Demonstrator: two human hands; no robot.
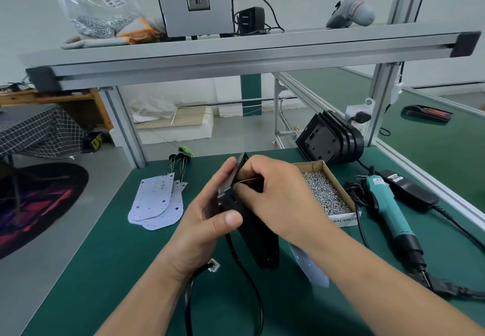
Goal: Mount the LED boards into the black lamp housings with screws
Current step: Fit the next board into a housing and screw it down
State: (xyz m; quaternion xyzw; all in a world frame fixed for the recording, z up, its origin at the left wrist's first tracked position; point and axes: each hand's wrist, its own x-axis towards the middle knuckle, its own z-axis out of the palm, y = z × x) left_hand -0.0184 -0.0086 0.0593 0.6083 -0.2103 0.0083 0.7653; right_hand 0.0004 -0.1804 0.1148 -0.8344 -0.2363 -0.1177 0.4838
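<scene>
- The left hand [210, 212] holds a black plastic lamp housing [258, 241] up on edge over the green matted surface [131, 270]. Its grip is closed around the housing, with the thumb pressed on the near face and the fingers behind.
- Whether the housing's lower end touches the surface cannot be told.
- The right hand [278, 196] is at the housing's upper part. Its grip is narrow, the fingertips pinching a thin yellow wire [249, 180] that runs to the housing.
- A black cable [253, 285] trails from the housing toward the near edge, and a small white connector [214, 265] lies beside the left wrist.
- A fanned stack of flat white LED boards [157, 201], each rounded at one end, lies on the surface left of the hands, with thin wires at its far end.
- Another white board [312, 270] shows partly under the right forearm.
- An open cardboard box [343, 220] filled with small silver screws [325, 196] sits just right of the right hand.
- A teal electric screwdriver [388, 204] lies right of the box, with a black power adapter [409, 188] beside it.
- A stack of further black housings [330, 138] leans at the far side of the surface, behind the box.
</scene>
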